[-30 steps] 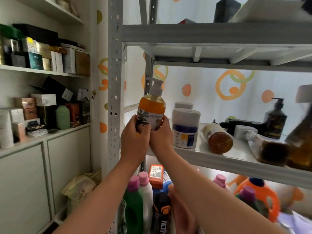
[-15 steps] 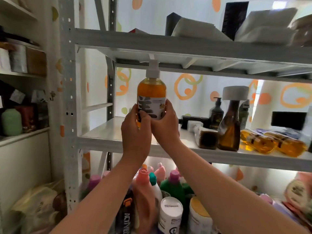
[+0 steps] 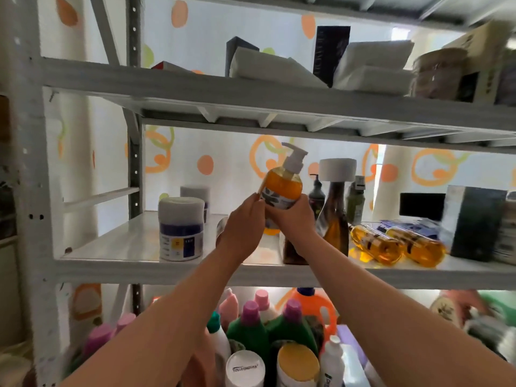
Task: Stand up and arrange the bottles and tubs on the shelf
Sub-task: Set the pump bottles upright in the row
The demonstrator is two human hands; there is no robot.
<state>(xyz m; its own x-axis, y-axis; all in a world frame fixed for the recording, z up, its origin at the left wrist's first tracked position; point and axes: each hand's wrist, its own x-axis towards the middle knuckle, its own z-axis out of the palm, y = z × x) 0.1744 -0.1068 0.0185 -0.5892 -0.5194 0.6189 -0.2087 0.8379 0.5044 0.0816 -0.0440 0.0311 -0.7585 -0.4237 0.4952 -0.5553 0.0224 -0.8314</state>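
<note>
Nearest me, under the arms, green plastic bottles with purple caps [image 3: 245, 331] crowd the lower tier. Both forearms reach up over them to the white metal shelf [image 3: 167, 270]. The left hand [image 3: 243, 222] and the right hand [image 3: 293, 219] are clasped round the lower half of the orange pump bottle with a white dispenser head [image 3: 283, 188], which is in the air above the middle of the shelf.

A moment ago it was upright and high, with its pump near the tier above. Now it sits lower and tips to the right, so I'd guess it is being brought down to a spot and is not yet stood.

Room is tight. A tall amber bottle with a broad white cap [image 3: 335, 219] stands just beside the right hand. Beyond it, two amber bottles [image 3: 374, 243] lie on their sides and need righting. To the left, a white tub with a blue label [image 3: 181, 227] stands upright. A dark pump bottle [image 3: 317, 194] stands at the back.
</note>
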